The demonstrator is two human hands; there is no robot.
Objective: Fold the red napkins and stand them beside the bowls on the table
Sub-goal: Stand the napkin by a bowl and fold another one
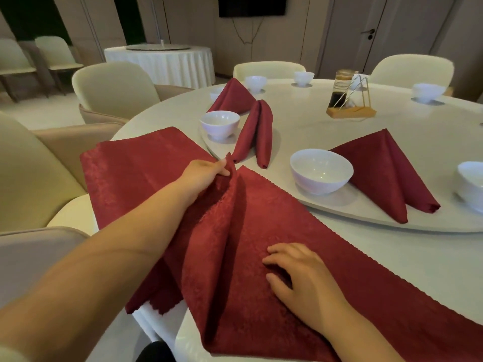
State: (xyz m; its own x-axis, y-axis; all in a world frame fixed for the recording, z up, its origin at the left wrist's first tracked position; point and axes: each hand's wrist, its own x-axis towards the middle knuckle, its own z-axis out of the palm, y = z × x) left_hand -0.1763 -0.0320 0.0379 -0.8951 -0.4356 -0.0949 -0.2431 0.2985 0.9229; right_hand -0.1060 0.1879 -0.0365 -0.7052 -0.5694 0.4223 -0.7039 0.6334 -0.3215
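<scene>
A large red napkin [326,246] lies spread over the near edge of the round white table [431,257]. My left hand [201,178] pinches its far corner, lifted into a ridge. My right hand [300,278] presses on the cloth with spread fingers. Another red cloth [141,173] lies flat to the left, partly under my left arm. Three folded napkins stand beside white bowls: one [389,171] right of the nearest bowl [320,169], one [257,131] right of a second bowl [220,124], one [233,96] farther back.
A raised turntable [366,218] carries the bowls and folded napkins. A wooden condiment stand [349,96] sits near its middle. More bowls [427,92] ring the far side and right edge [471,184]. Cream chairs [112,90] surround the table; another table [159,61] stands behind.
</scene>
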